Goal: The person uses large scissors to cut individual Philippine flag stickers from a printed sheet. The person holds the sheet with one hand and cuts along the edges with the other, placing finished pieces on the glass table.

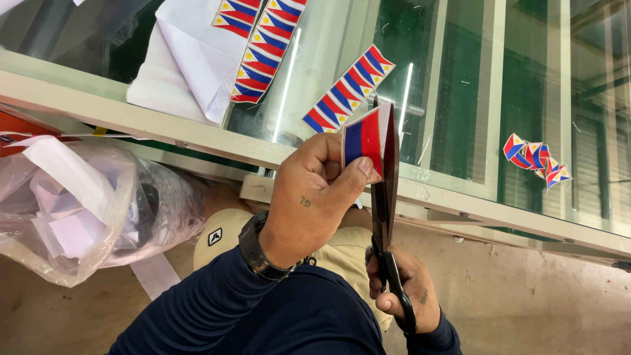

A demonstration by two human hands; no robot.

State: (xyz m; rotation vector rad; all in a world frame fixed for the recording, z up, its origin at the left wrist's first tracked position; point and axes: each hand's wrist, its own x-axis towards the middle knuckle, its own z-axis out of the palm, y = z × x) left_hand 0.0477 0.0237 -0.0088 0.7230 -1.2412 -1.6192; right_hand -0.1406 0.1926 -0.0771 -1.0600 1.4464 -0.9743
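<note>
Left hand (309, 197) at frame centre, grip clamped on a small printed paper flag in blue, red and white (363, 141), thumb pressed on its lower edge. Right hand (404, 289) at lower right of centre, grip closed around the handles of long black-bladed scissors (384, 190). Blades pointing up the frame, running along the right edge of the flag, touching it. Black wristwatch (259, 250) on left wrist, dark blue sleeves on both arms.

Glass-topped desk (460, 85) across the upper frame. On it: a diagonal strip of uncut printed flags (348, 89) just above the held flag, two more flag strips (259, 39) at upper centre-left lying on white paper sheets (184, 66), a small pile of cut flags (537, 159) at right, well apart from the hands. Clear plastic bag with white paper scraps (79, 204) at left below the desk edge.
</note>
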